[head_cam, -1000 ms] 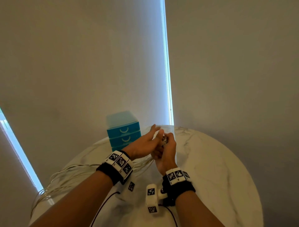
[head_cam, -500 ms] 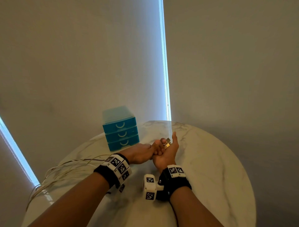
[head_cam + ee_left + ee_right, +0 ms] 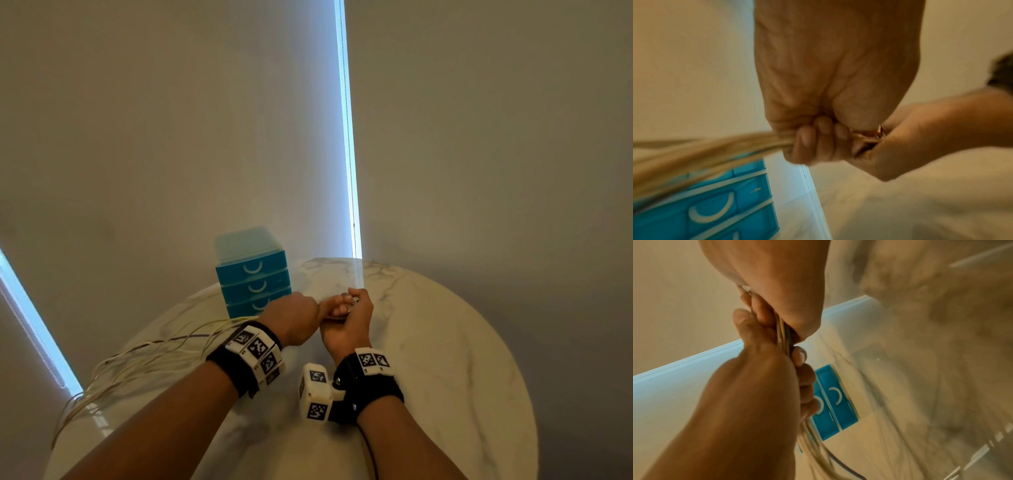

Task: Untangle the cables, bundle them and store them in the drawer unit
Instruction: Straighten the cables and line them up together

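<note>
Several pale cables [image 3: 144, 356] trail from the table's left edge up to my hands. My left hand [image 3: 296, 320] grips them in a fist; in the left wrist view the strands [image 3: 715, 151] run out to the left of the curled fingers [image 3: 807, 141]. My right hand [image 3: 347, 317] sits right against it, palm up, fingers curled round the cable ends, where metal plugs [image 3: 869, 138] show. In the right wrist view the bundle [image 3: 784, 332] passes between both hands. The blue drawer unit [image 3: 253, 277] stands just behind my left hand, all its drawers closed.
The round marble table [image 3: 445, 359] ends close behind the drawer unit, near the wall and a bright window strip [image 3: 347, 137]. One dark cable [image 3: 840, 462] runs among the pale ones. Some cables hang over the table's left edge [image 3: 68, 411].
Both hands dropped lower over the table. My left hand closed from loose fingers into a fist round the cables, and my right hand's fingers curled in over the ends.
</note>
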